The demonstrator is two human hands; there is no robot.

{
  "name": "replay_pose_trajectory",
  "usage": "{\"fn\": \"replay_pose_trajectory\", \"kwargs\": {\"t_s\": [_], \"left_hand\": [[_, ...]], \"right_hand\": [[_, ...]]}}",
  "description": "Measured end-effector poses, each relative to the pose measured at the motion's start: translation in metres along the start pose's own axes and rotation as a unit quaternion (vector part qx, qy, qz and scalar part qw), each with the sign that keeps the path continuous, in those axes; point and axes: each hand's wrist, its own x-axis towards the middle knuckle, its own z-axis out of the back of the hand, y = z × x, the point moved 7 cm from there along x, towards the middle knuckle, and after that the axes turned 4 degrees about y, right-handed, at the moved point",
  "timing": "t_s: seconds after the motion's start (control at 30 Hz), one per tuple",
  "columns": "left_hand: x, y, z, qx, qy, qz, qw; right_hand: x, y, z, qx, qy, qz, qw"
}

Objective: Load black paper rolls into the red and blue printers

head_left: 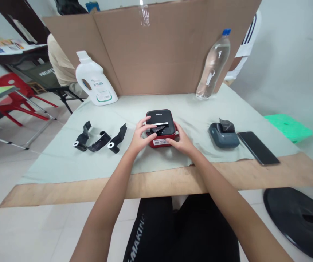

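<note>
A small black and red label printer (160, 120) sits on the pale cloth (63, 160) in the middle of the table. My left hand (140, 137) rests on the printer's left front, its fingers curled over the lid and touching a black strip that sticks out of the slot. My right hand (182, 142) presses against the printer's right side with its fingers bent round the red base. To the left of the printer lie three black ribbon rolls (98, 141), partly unrolled.
A second, dark blue printer (223, 135) and a black phone (258, 147) lie at the right. A white jug (94, 80) and a clear bottle (213, 65) stand before a cardboard screen (156, 47). Another person sits behind the screen. A black disc (298, 218) lies on the floor.
</note>
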Motion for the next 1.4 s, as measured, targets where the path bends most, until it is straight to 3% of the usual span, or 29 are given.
{"fn": "replay_pose_trajectory", "kwargs": {"t_s": [0.17, 0.33, 0.5, 0.6, 0.7, 0.83, 1.1, 1.27, 1.4], "left_hand": [[0.0, -0.006, -0.003, 0.026, -0.101, 0.042, 0.994], [-0.001, -0.005, -0.004, 0.003, -0.128, 0.055, 0.99], [-0.008, 0.031, -0.006, -0.118, -0.161, 0.171, 0.965], [-0.011, 0.058, -0.018, -0.193, -0.132, 0.229, 0.945], [-0.008, 0.069, -0.026, -0.218, -0.073, 0.194, 0.954], [-0.005, 0.077, -0.025, -0.206, -0.046, 0.165, 0.963], [0.0, 0.077, -0.027, -0.208, -0.046, 0.156, 0.964], [0.005, 0.069, -0.027, -0.166, -0.026, 0.126, 0.978], [0.005, 0.055, -0.027, -0.241, -0.041, 0.167, 0.955]], "right_hand": [[0.004, -0.006, -0.001, 0.056, -0.009, -0.01, 0.998], [0.017, -0.015, 0.004, 0.142, -0.038, -0.036, 0.988], [0.016, -0.02, 0.001, 0.162, -0.024, -0.065, 0.984], [0.013, -0.018, 0.0, 0.159, -0.027, -0.055, 0.985], [0.012, -0.018, 0.001, 0.146, -0.036, -0.049, 0.987], [0.015, -0.02, 0.002, 0.152, -0.031, -0.053, 0.987], [0.066, -0.016, 0.005, 0.168, -0.05, -0.043, 0.984], [0.093, -0.02, -0.007, 0.229, -0.054, -0.086, 0.968], [0.099, -0.025, -0.012, 0.27, -0.061, -0.096, 0.956]]}}
